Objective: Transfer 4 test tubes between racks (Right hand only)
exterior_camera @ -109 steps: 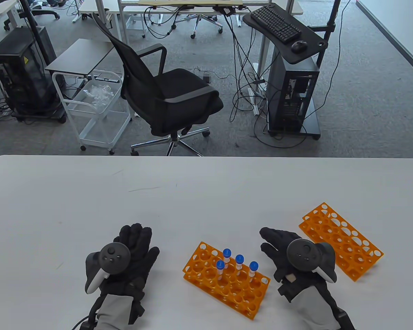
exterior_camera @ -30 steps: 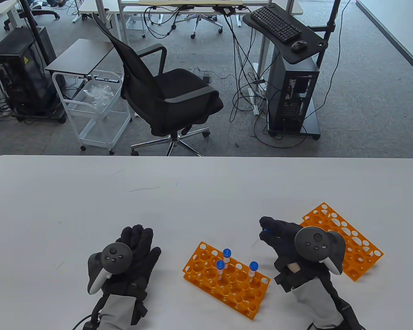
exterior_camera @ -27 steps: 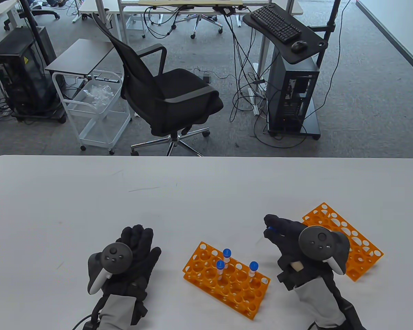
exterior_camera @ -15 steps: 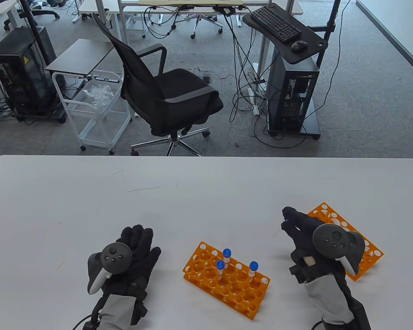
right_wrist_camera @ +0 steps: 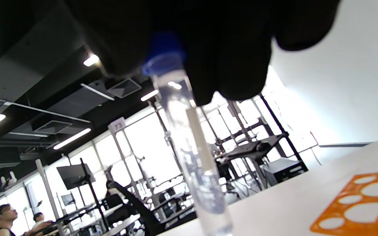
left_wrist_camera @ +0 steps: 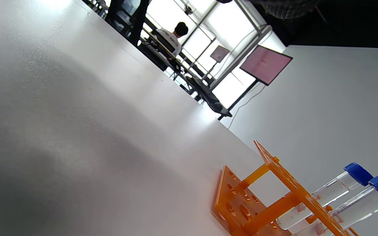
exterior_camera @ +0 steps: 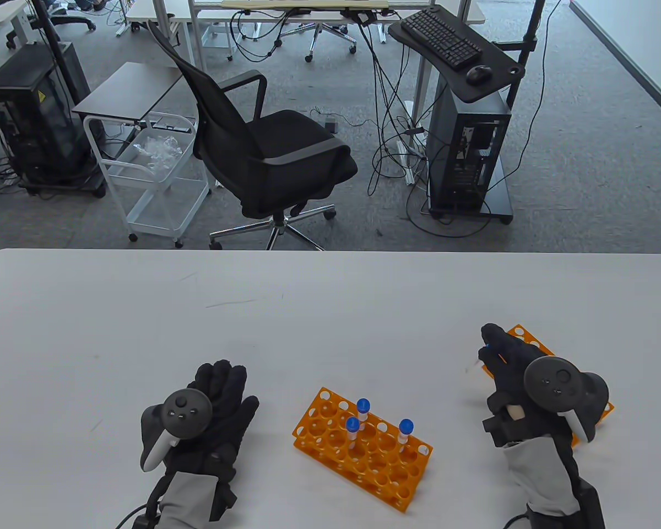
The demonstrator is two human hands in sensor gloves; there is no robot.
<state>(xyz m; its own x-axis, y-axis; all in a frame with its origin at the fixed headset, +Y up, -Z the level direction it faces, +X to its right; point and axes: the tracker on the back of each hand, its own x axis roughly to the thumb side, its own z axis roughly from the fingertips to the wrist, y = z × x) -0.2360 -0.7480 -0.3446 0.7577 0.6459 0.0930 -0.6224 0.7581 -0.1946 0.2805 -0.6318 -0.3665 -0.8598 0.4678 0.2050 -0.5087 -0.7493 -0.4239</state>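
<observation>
My right hand (exterior_camera: 493, 347) pinches a clear test tube (right_wrist_camera: 192, 154) by its blue cap and holds it in the air at the near-left corner of the right orange rack (exterior_camera: 529, 339), which it partly covers. The tube hangs down from the gloved fingers (right_wrist_camera: 208, 49) in the right wrist view, with the rack's top plate (right_wrist_camera: 359, 209) below to the right. The left orange rack (exterior_camera: 363, 449) holds three blue-capped tubes (exterior_camera: 362, 410). My left hand (exterior_camera: 220, 386) rests flat on the table, holding nothing.
The white table (exterior_camera: 253, 330) carries only the two racks. In the left wrist view the left rack (left_wrist_camera: 274, 203) with two tubes (left_wrist_camera: 349, 186) is at the lower right. An office chair (exterior_camera: 264, 149) and a cart stand beyond the far edge.
My right hand took one tube out of the left rack and has carried it right and away, up to the right rack's corner. The left hand has not moved.
</observation>
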